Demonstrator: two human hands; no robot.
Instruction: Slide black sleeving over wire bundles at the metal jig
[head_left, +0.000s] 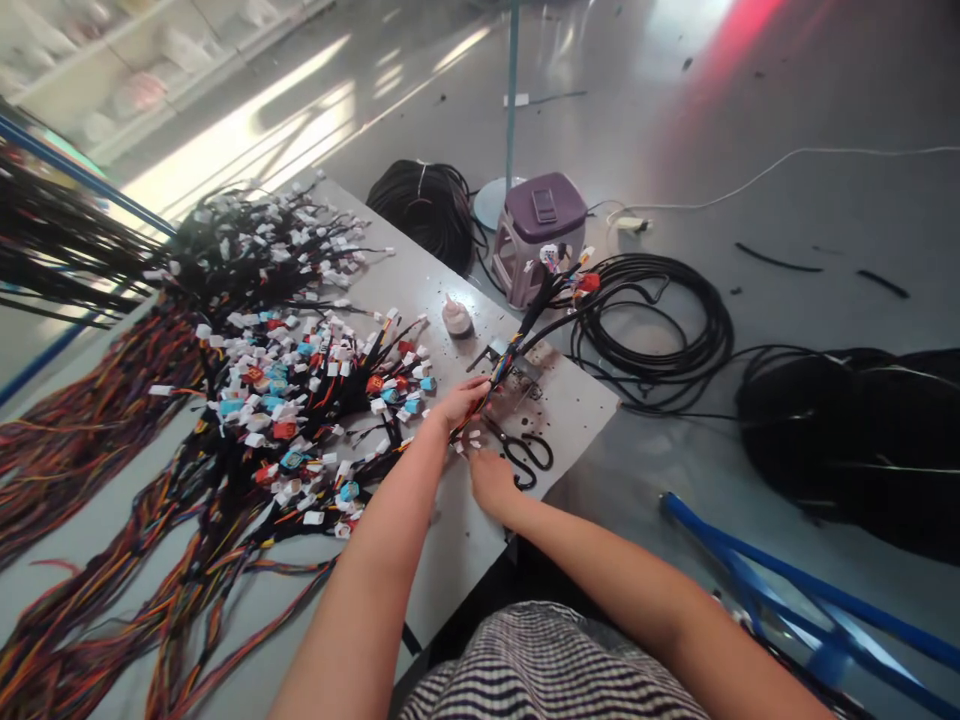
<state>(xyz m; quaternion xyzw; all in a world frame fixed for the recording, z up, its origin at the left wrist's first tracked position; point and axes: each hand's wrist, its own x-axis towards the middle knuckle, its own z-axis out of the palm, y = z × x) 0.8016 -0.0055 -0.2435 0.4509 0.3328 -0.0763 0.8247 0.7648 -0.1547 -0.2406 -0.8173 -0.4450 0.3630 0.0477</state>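
Note:
My left hand (466, 400) is closed around a wire harness (513, 347) of black-sleeved and coloured wires. One end of the harness reaches past the far table edge and carries white, orange and red connectors (589, 283). Just below it, my right hand (493, 482) is curled, with small white connectors (474, 438) at its fingertips; what it grips is partly hidden. Black-handled scissors (529, 455) lie on the table right beside my right hand. Beyond my left hand stands a small squeeze bottle (457, 316) with dark contents.
Heaped harnesses with white, blue and red connectors (277, 385) cover the table's left side. On the floor sit a purple-lidded stool (544, 215), coils of black tubing (652, 320) and a larger black coil (847, 440). A blue metal frame (795, 580) stands at lower right.

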